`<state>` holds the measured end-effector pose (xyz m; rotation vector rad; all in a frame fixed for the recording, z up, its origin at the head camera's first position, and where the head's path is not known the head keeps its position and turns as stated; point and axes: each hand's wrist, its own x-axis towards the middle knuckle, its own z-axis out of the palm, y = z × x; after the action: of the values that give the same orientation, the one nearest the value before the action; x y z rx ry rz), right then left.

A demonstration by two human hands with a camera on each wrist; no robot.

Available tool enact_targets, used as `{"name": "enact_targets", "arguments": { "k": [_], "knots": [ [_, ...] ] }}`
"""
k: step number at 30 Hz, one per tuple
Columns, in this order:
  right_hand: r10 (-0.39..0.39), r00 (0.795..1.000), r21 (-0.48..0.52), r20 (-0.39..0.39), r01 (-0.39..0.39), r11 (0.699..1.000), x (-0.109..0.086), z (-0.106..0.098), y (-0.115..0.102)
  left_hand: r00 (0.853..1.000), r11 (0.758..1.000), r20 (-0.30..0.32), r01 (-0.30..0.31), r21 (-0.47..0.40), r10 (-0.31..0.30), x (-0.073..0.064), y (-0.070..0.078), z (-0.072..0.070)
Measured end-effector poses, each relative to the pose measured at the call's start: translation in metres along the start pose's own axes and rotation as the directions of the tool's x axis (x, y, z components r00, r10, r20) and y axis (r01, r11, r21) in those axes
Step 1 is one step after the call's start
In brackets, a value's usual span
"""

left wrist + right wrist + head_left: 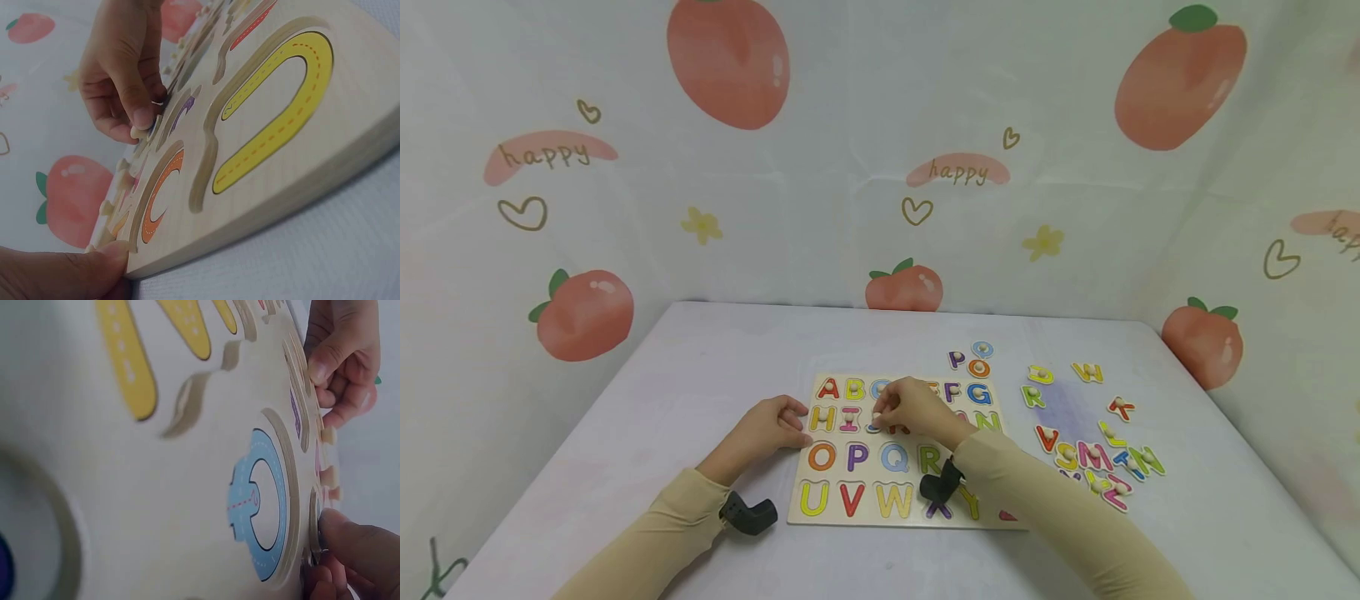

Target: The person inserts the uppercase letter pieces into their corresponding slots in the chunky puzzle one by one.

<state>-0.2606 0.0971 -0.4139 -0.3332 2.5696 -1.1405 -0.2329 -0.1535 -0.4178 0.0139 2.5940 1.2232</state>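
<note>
A wooden alphabet puzzle board point(868, 471) lies on the table, with printed letters in its recesses. My right hand point(916, 408) pinches a small blue letter piece point(873, 426) by its knob, just right of the pink I piece point(849, 419). Fingers hide most of that letter, and I cannot tell if it is fully seated. At the board's left edge, my left hand point(769, 427) rests with thumb and loosely bent fingers touching the rim near H and O. The left wrist view shows this thumb point(103, 262) on the board's corner.
Loose knobbed letters lie right of the board, among them a red K point(1122, 408), a pink M point(1093, 456) and a yellow W point(1087, 372). Behind the board are a purple P point(956, 359), an orange O point(978, 368) and a blue Q point(982, 349). A fruit-print cloth point(820, 208) hangs behind.
</note>
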Motion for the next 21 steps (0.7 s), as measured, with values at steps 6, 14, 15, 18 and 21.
{"name": "enact_targets", "arguments": {
  "k": [6,14,15,18,21],
  "knots": [
    [0.015,1.000,-0.008,0.007,-0.015,1.000,-0.0001,0.0009,-0.0011,1.000,1.000,0.000,0.006,0.009,-0.006,-0.0012,0.0008,-0.0003],
    [0.033,0.999,-0.005,0.017,-0.033,0.999,0.0004,0.0006,-0.0013,1.000,1.000,-0.005,-0.004,0.005,0.004,-0.0004,0.0000,0.0005],
    [0.035,0.999,-0.005,0.019,-0.035,0.999,0.0007,0.0005,-0.0013,1.000,1.000,-0.005,-0.004,0.002,0.004,-0.0003,-0.0001,0.0006],
    [0.039,0.999,-0.003,0.023,-0.039,0.999,0.0016,0.0001,-0.0011,1.000,1.000,-0.005,-0.008,0.005,0.008,-0.0004,0.0000,0.0008],
    [0.038,0.999,-0.007,0.026,-0.038,0.999,0.0017,-0.0003,-0.0010,1.000,1.000,-0.007,-0.005,0.003,0.005,-0.0005,-0.0001,0.0013]
  ]
}}
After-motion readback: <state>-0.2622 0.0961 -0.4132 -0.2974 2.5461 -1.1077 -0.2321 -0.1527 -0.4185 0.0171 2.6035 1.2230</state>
